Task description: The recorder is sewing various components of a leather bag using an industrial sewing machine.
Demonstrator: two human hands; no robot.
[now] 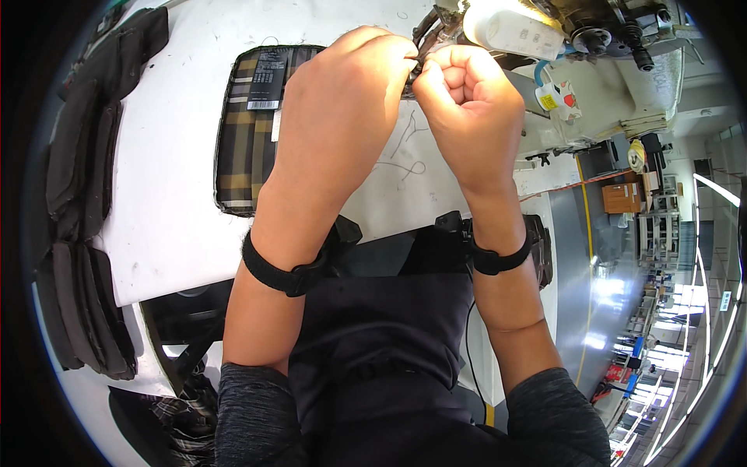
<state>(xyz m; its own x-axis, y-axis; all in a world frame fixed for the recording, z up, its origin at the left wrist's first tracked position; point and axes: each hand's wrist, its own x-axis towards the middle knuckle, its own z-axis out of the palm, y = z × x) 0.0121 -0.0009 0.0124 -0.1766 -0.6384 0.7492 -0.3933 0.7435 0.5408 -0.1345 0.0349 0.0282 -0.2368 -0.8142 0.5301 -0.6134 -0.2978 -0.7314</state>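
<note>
My left hand [346,109] and my right hand [467,117] are raised close together at the top middle, fingers pinched at the dark metal needle area of a sewing machine [424,31]. What they pinch is too small and covered to make out. A white machine housing [506,27] with a light is just right of them. Left of my left hand lies a padded plaid fabric piece [241,163] with a dark printed tag [266,82], partly hidden by that hand. Loose dark threads [408,171] lie on the white worktable [163,156] below my fingers.
Stacks of dark padded pieces [85,303] line the table's left edge. Crumpled plaid cloth [171,420] lies at the lower left. On the right are a small white box [559,101], an aisle with a yellow line, a cardboard box [621,198] and shelving [657,233].
</note>
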